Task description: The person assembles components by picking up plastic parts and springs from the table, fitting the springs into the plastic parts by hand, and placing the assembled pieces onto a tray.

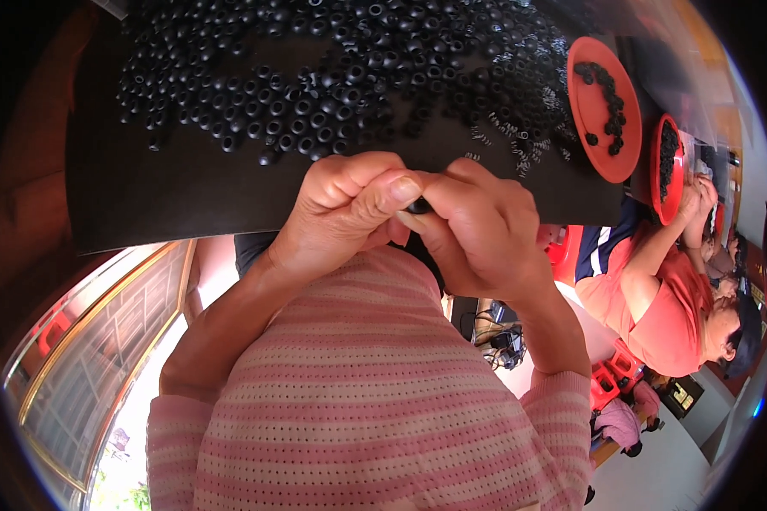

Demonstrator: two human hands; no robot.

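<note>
Close to my body, just off the near edge of the black table, my two hands meet. Between the thumb tips shows a small black plastic piece (418, 205), mostly covered by the fingers. My left hand (341, 204) is closed around one side of it, thumb on top. From the other side my right hand (484, 223) pinches it with bent fingers. Beyond the hands, many black hollow round pieces (322, 119) are spread over the table. To their right lie several small metal coil springs (524, 146).
An orange-red oval tray (581, 128) with small black parts sits at the table's right side. Past it stands a red tray (663, 192) heaped with black parts. A person in an orange-red shirt (669, 319) works at the right. The black tabletop (162, 200) ends before my body.
</note>
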